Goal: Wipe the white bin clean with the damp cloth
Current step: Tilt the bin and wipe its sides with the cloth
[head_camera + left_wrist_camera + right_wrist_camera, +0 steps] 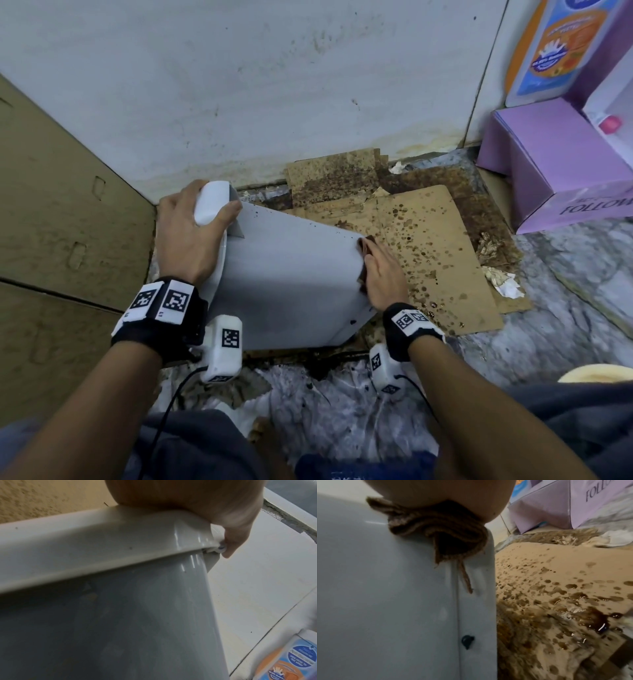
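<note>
The right-hand grip is seen laid flat, fingers straight, on a bunched brown damp cloth, which is pressed against the far right edge of the white bin; the cloth is pinned under the palm rather than clenched. The left-hand grip is curled round the bin's lid end, thumb on the upper face, so that the bin is held tipped over on the floor, its side wall turned upward. Wiping of that wall is judged to be the step in hand, with the job only partly done: dark specks are still to be seen near the upper edge, and a dark spot sits low beside the corner seam in the right wrist view. A stroke down the corner towards that spot appears to be called for next, with the tilt kept steady by the left. Beyond the bin, stained cardboard spotted with brown liquid is spread over the floor, with a purple box against the wall.
</note>
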### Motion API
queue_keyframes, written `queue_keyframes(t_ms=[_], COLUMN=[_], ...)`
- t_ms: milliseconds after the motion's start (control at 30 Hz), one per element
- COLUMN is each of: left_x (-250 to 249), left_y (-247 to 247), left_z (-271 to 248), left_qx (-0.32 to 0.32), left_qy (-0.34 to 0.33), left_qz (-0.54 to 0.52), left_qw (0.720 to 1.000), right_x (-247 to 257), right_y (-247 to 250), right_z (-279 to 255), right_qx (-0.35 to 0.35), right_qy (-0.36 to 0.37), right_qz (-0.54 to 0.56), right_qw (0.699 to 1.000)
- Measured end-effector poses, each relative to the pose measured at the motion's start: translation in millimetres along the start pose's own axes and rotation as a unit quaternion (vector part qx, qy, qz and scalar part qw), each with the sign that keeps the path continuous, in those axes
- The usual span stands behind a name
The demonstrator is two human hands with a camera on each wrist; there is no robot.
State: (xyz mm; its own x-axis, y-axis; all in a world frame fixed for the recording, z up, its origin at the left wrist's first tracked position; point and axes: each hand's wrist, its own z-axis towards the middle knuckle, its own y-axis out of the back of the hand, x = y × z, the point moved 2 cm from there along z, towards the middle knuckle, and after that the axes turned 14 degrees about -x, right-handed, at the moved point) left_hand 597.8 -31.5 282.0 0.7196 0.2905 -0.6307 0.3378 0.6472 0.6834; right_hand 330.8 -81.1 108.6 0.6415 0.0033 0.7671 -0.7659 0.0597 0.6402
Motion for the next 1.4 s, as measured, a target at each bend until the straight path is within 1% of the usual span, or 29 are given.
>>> queue_keyframes(t_ms=[67, 167, 233, 300, 400, 467, 600, 667, 733, 800, 833, 967, 1033, 1100, 1133, 1167, 1300, 1400], left_x=[1.3, 3.2, 2.6, 2.2, 1.9, 2.3, 5.3, 4.4, 2.7, 2.4, 2.7, 5.4, 6.7, 9.0, 9.5, 9.6, 0.8, -4.0], left_y=[2.3, 5.2, 4.1, 3.1, 4.3, 4.3, 3.9, 2.5, 0.8, -0.1, -0.2, 1.0, 3.6, 6.8, 8.0, 8.4, 6.5, 5.3], left_z=[-0.7, -1.0, 0.0, 0.7, -0.5, -0.4, 2.4, 2.6, 2.3, 2.2, 2.9, 7.1, 8.3, 8.6, 8.0, 7.0, 1.5, -0.8], left_qx=[0.001, -0.003, -0.003, -0.002, 0.000, 0.004, 0.006, 0.004, 0.002, -0.001, -0.002, 0.002, 0.010, 0.013, 0.012, 0.011, 0.012, 0.012], left_qy=[0.014, 0.026, 0.022, 0.017, 0.008, 0.002, 0.004, 0.002, 0.001, 0.001, 0.000, -0.004, -0.026, -0.038, -0.037, -0.033, -0.025, 0.002], left_qz=[0.000, 0.006, 0.014, 0.018, 0.014, 0.012, 0.005, 0.004, 0.010, 0.012, 0.013, 0.016, 0.010, 0.002, -0.002, -0.004, -0.006, -0.006], left_qw=[1.000, 1.000, 1.000, 1.000, 1.000, 1.000, 1.000, 1.000, 1.000, 1.000, 1.000, 1.000, 1.000, 0.999, 0.999, 0.999, 1.000, 1.000], right_x=[4.1, 33.9, 61.6, 81.1, 75.8, 56.9, 4.6, -16.0, -21.5, -10.3, 1.7, 54.8, 60.4, 48.7, 39.3, 29.2, -1.0, -10.4], right_y=[-5.1, -12.6, -15.4, -14.9, -16.7, -15.5, -6.3, -2.8, -2.9, -5.5, -7.9, -22.2, -24.1, -23.1, -21.9, -19.7, -6.5, 1.6], right_z=[-0.2, -8.5, -19.1, -27.7, -29.2, -27.4, -23.8, -19.0, -15.0, -15.5, -18.5, -39.0, -41.9, -41.0, -39.8, -38.4, -25.6, -9.8], right_qx=[-0.008, -0.005, 0.000, -0.009, -0.018, -0.025, -0.070, -0.080, -0.081, -0.091, -0.092, -0.066, -0.060, -0.060, -0.064, -0.071, -0.109, -0.099], right_qy=[-0.005, 0.063, 0.100, 0.125, 0.142, 0.126, 0.029, -0.012, -0.039, -0.048, -0.034, 0.078, 0.103, 0.120, 0.113, 0.092, -0.026, -0.090], right_qz=[-0.003, -0.001, 0.032, 0.057, 0.062, 0.052, 0.013, 0.006, 0.008, 0.009, 0.012, 0.064, 0.082, 0.069, 0.058, 0.050, 0.065, 0.060], right_qw=[1.000, 0.998, 0.994, 0.991, 0.988, 0.990, 0.997, 0.997, 0.996, 0.995, 0.995, 0.993, 0.990, 0.989, 0.990, 0.992, 0.992, 0.989])
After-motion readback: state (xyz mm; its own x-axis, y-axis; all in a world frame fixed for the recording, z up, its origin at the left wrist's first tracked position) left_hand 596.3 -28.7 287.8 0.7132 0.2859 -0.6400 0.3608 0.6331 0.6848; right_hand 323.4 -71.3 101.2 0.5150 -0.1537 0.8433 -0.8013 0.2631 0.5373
